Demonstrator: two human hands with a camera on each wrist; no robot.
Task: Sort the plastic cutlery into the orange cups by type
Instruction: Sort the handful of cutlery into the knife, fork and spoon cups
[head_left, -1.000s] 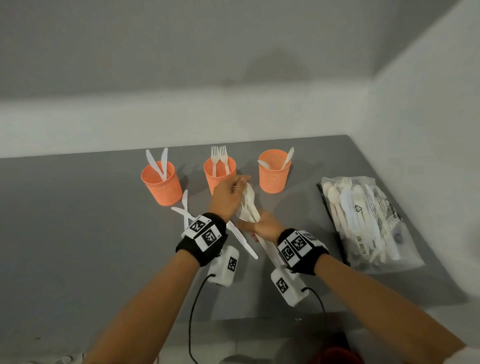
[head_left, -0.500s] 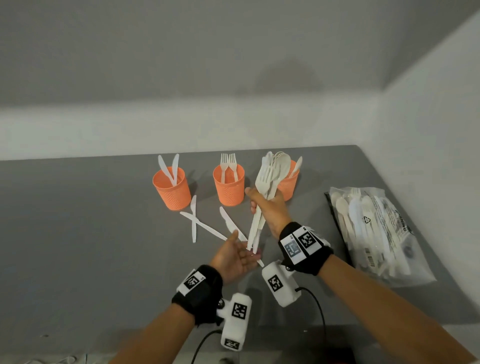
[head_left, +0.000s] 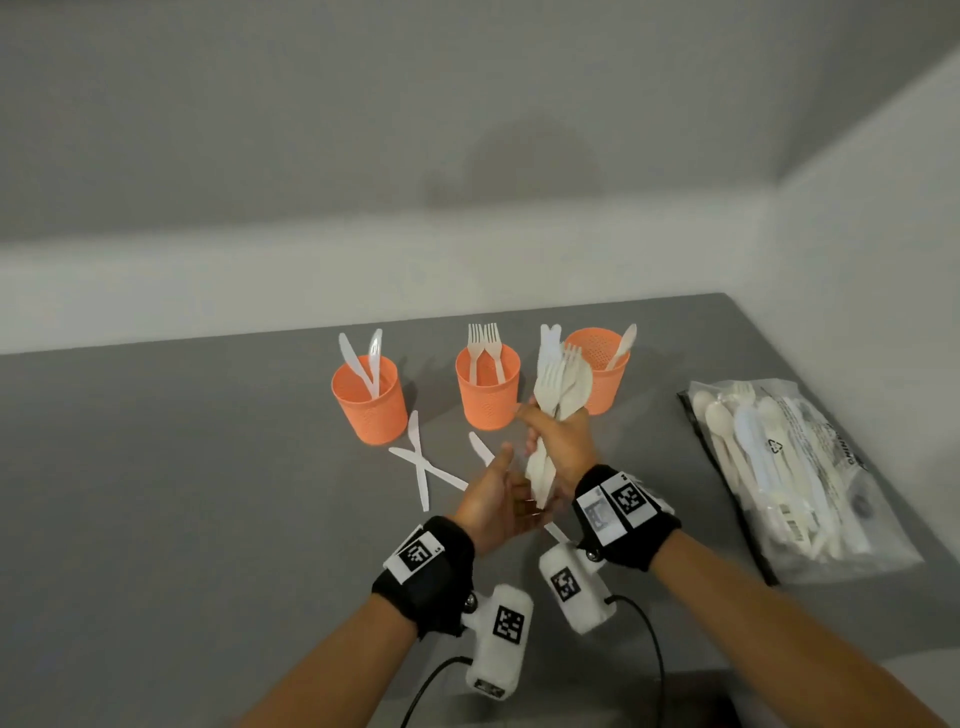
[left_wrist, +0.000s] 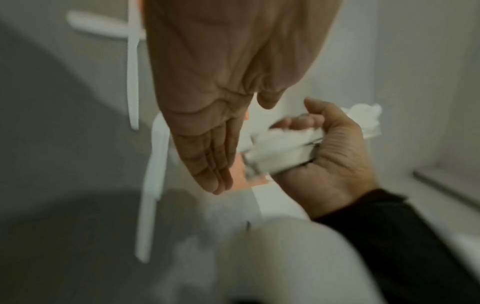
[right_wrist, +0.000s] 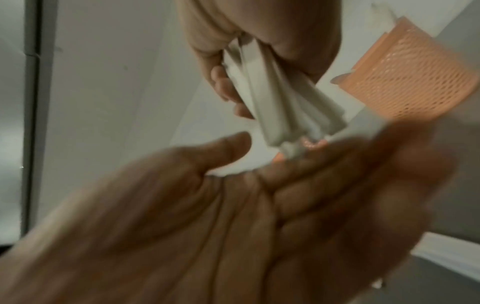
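Observation:
Three orange mesh cups stand in a row: the left cup (head_left: 370, 399) holds knives, the middle cup (head_left: 487, 391) holds forks, the right cup (head_left: 602, 371) holds a spoon. My right hand (head_left: 558, 444) grips an upright bundle of white cutlery (head_left: 557, 395), forks and spoons fanned out at the top, in front of the right cup. My left hand (head_left: 493, 501) is flat and palm up just under the bundle's handle ends (right_wrist: 288, 115), fingers straight (left_wrist: 207, 156). Loose knives (head_left: 422, 467) lie crossed on the grey table (head_left: 182, 467) below the left cup.
A clear plastic bag (head_left: 789, 473) with more white cutlery lies at the table's right side, near the white wall. Another knife (head_left: 482, 449) lies in front of the middle cup, partly behind my left hand. Camera cables hang off the front edge.
My right hand lifted the bundle off the table and stood it upright. My left hand let go, drew back, then came up open beneath the handle ends.

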